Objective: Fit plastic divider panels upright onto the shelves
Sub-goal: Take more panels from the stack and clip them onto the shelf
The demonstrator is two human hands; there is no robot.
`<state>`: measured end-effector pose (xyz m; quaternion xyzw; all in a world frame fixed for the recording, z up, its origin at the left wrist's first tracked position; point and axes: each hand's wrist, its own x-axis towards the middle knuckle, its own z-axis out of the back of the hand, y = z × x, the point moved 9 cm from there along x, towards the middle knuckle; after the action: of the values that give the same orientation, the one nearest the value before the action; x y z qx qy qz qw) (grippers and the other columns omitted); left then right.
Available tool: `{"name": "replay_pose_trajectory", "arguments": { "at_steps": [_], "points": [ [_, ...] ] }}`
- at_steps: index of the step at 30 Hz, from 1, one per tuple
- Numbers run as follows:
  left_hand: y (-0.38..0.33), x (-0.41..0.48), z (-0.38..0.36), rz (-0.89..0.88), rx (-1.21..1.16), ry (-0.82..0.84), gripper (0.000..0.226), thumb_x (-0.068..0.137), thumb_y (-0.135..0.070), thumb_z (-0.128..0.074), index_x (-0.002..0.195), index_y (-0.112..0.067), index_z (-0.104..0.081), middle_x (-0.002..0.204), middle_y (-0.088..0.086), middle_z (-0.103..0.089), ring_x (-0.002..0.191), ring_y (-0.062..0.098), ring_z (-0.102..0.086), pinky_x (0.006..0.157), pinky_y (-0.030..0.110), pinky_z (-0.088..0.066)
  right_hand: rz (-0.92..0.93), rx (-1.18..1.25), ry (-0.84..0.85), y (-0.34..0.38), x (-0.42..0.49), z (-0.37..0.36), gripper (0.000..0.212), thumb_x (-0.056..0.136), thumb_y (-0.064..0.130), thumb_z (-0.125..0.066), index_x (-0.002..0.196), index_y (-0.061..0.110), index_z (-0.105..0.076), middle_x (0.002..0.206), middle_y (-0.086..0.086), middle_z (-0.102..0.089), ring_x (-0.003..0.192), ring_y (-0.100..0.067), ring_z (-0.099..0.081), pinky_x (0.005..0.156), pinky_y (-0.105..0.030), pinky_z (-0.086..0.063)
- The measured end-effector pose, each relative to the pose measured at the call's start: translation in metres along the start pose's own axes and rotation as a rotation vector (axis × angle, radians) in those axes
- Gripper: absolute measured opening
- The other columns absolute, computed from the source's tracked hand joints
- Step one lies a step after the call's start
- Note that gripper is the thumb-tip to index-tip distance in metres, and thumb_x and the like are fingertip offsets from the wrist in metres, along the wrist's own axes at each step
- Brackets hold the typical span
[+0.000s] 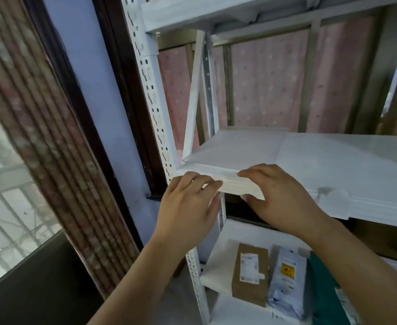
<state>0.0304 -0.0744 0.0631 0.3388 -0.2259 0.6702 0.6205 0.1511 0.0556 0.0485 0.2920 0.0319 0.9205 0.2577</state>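
A white plastic panel [237, 146] lies flat on the middle shelf [380, 207] of a white metal rack, and its front edge reaches the shelf's front left corner. My left hand [188, 207] is at that corner, with the fingers curled onto the front edge and the thumb below it. My right hand [277, 195] is just to the right, its fingers on top of the edge and the thumb underneath. Both hands pinch the panel's edge against the shelf lip. A second white sheet [347, 160] lies further right and hangs over the front.
The rack's perforated front left post [150, 90] rises beside my left hand. On the lower shelf lie a brown parcel [251, 273], a grey mailer bag [286, 280] and a green item [326, 296]. A curtain [52, 137] and a window are to the left.
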Motion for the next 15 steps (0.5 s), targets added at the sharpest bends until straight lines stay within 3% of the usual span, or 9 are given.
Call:
{"name": "replay_pose_trajectory", "arguments": {
  "at_steps": [9,13,15],
  "points": [
    [0.031,0.046,-0.083,-0.016,-0.064,0.149,0.038,0.102,-0.042,-0.066,0.137,-0.029,-0.066,0.131,-0.009,-0.067,0.125,0.016,-0.055,0.106,0.037,-0.047,-0.078,-0.142,0.098,-0.038,0.050,-0.042,0.066,0.095,0.051,-0.063,0.155,0.036,-0.043,0.157,0.008,-0.049,0.143,-0.018,-0.043,0.114,-0.042,-0.040],
    [0.040,0.063,-0.116,-0.040,-0.099,0.178,0.045,0.099,-0.048,-0.066,0.141,-0.029,-0.062,0.134,-0.008,-0.065,0.128,0.016,-0.054,0.108,0.037,-0.048,-0.070,-0.122,0.142,-0.046,0.070,-0.064,0.071,0.098,0.062,-0.054,0.161,0.038,-0.033,0.166,0.007,-0.040,0.153,-0.018,-0.035,0.122,-0.040,-0.028],
    [0.045,0.070,-0.131,-0.070,-0.113,0.190,0.049,0.099,-0.051,-0.065,0.142,-0.030,-0.060,0.137,-0.007,-0.064,0.131,0.016,-0.053,0.109,0.037,-0.046,-0.090,-0.124,0.160,-0.054,0.074,-0.070,0.072,0.098,0.065,-0.050,0.161,0.038,-0.030,0.163,0.007,-0.045,0.148,-0.020,-0.043,0.122,-0.040,-0.029]
  ]
}}
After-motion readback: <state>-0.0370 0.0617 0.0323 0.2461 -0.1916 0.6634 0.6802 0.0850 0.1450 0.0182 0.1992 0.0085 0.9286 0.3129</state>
